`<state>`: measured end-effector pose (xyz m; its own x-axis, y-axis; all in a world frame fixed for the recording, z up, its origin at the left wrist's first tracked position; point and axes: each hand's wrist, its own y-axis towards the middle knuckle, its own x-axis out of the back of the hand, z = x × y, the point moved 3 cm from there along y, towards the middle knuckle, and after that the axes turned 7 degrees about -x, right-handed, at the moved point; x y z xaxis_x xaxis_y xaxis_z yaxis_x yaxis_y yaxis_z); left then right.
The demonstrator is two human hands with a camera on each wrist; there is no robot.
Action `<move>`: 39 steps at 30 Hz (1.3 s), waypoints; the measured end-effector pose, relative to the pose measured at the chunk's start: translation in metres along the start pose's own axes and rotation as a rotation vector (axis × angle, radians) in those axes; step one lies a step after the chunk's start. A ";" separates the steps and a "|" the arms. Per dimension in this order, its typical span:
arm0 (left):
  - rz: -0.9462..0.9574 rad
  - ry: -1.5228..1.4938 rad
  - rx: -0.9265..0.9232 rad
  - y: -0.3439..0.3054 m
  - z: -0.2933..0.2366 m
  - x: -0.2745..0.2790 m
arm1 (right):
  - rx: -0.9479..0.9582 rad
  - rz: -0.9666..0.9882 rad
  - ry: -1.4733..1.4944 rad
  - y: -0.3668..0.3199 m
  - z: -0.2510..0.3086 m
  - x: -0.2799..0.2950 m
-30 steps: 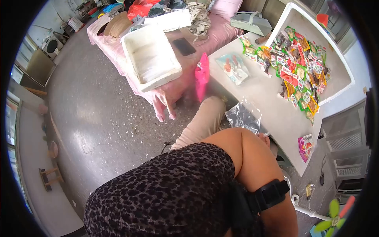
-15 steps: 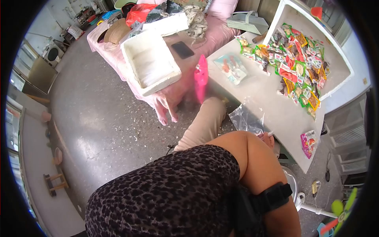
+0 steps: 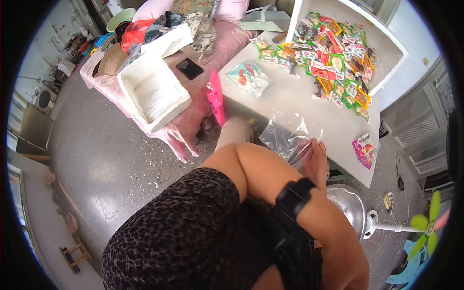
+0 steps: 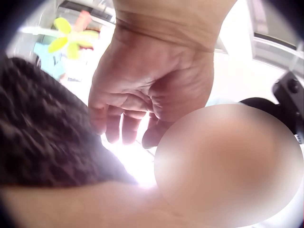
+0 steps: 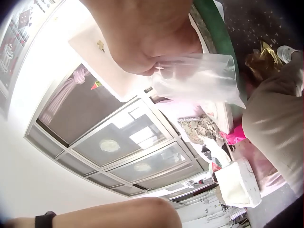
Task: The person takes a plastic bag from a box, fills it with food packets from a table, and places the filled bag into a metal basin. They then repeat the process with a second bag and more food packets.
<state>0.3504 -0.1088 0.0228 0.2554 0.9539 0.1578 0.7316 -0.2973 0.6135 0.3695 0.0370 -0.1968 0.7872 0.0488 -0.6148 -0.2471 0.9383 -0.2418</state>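
Note:
My right hand (image 3: 316, 162) pinches the rim of a clear plastic bag (image 3: 282, 137) at the table's near edge. In the right wrist view the bag (image 5: 199, 78) hangs from my fingertips, see-through, with nothing visible inside. My left hand (image 4: 149, 85) is raised close to my face, its palm showing and its fingers loosely bent with nothing in them. Across the head view runs my left forearm with a black strap (image 3: 295, 198). A pink snack packet (image 3: 365, 150) lies on the table to the right of the bag, and a printed clear pouch (image 3: 249, 78) farther off.
Many small snack packets (image 3: 333, 63) spill from a tipped white foam box (image 3: 394, 46) onto the table (image 3: 299, 104). Another foam box (image 3: 152, 92) and a phone (image 3: 190, 69) rest on the pink bed. A pink bag (image 3: 216, 99) hangs between. A fan (image 3: 427, 227) stands at lower right.
The head view has shifted, moving the table leftward in it. My right hand and the clear bag now show more fully from behind my left arm. The left forearm has swung, its strap higher in view.

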 end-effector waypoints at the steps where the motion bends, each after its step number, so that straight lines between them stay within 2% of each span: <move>1: -0.088 0.035 0.010 -0.011 -0.001 0.010 | -0.005 -0.010 0.021 0.001 0.005 -0.004; 2: -0.215 0.135 0.044 -0.028 -0.009 0.023 | -0.008 -0.022 0.039 -0.001 0.012 -0.008; 3: -0.357 0.332 0.192 -0.048 -0.017 0.038 | 0.010 -0.080 0.078 -0.007 0.016 -0.016; 4: -0.527 0.576 0.071 -0.075 -0.004 0.051 | 0.028 -0.134 0.117 -0.013 0.019 -0.030; 5: -0.594 0.841 0.182 -0.103 0.004 0.066 | 0.042 -0.185 0.159 -0.014 0.023 -0.034; 6: -0.778 1.063 0.401 -0.134 0.006 0.076 | 0.041 -0.047 0.142 0.006 0.017 -0.021; 7: -0.841 1.217 0.562 -0.161 0.005 0.084 | 0.038 0.092 0.118 0.026 0.011 -0.007; 10: -1.051 1.514 0.738 -0.221 0.010 0.089 | 0.007 0.190 0.193 0.042 0.006 -0.026; 13: -1.188 1.298 0.912 -0.240 0.016 0.083 | -0.024 0.247 0.191 0.055 -0.004 -0.040; 17: -1.183 1.287 1.116 -0.256 0.026 0.083 | -0.057 0.207 0.206 0.059 -0.019 -0.054; 21: -1.228 1.457 1.043 -0.255 0.032 0.080 | -0.070 0.183 0.213 0.059 -0.027 -0.050; 24: -1.107 1.740 0.891 -0.257 0.042 0.080 | -0.050 0.173 0.174 0.057 -0.022 -0.057; 28: -1.136 1.730 0.947 -0.262 0.039 0.085 | -0.029 0.275 0.139 0.057 -0.027 -0.060; 30: -1.136 1.748 0.946 -0.262 0.033 0.084 | -0.089 0.311 0.120 0.056 -0.026 -0.062; 34: -1.240 1.613 0.964 -0.266 0.021 0.082 | -0.121 0.377 0.108 0.059 -0.026 -0.067; 37: -1.279 1.699 0.934 -0.268 0.015 0.081 | -0.114 0.385 0.097 0.062 -0.029 -0.070; 39: -1.275 1.759 0.923 -0.276 0.008 0.080 | -0.124 0.295 -0.045 0.068 -0.034 -0.063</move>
<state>0.1741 0.0495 -0.1402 -0.5882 -0.4269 0.6869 0.1381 0.7839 0.6054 0.2835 0.0865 -0.1997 0.6949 0.3306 -0.6386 -0.5335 0.8325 -0.1495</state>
